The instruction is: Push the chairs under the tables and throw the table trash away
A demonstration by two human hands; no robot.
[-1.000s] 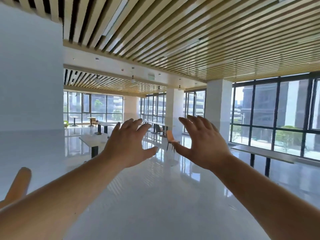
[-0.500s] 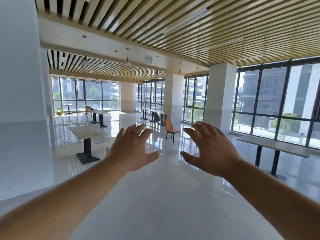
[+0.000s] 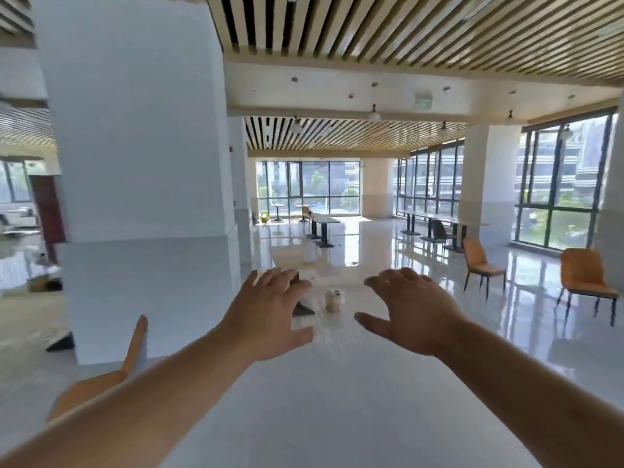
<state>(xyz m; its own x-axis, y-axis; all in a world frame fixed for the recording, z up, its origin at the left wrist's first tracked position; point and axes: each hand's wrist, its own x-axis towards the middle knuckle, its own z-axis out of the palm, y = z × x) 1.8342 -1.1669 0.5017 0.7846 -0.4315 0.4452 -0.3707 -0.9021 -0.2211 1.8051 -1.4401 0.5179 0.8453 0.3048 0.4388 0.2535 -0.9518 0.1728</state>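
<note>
My left hand (image 3: 270, 315) and my right hand (image 3: 412, 315) are stretched out in front of me, fingers spread, holding nothing. Beyond them stands a pale table (image 3: 324, 261) on a dark pedestal. A small crumpled pale object (image 3: 332, 299) shows between my hands; I cannot tell whether it sits on the floor or on a surface. An orange chair (image 3: 101, 376) stands close at lower left. Two more orange chairs (image 3: 481, 265) (image 3: 586, 278) stand away from any table at right. A dark chair (image 3: 439, 233) sits by the long window table (image 3: 445, 219).
A wide white pillar (image 3: 141, 180) fills the left. Another long table (image 3: 322, 219) stands farther back in the middle. White pillars (image 3: 489, 184) and glass walls line the right side. The glossy white floor (image 3: 337, 400) stretches ahead.
The view has swung right and dropped: the pillar now fills the left, the near orange chair shows again at lower left, and two orange chairs show at right. Both hands stay spread and held out.
</note>
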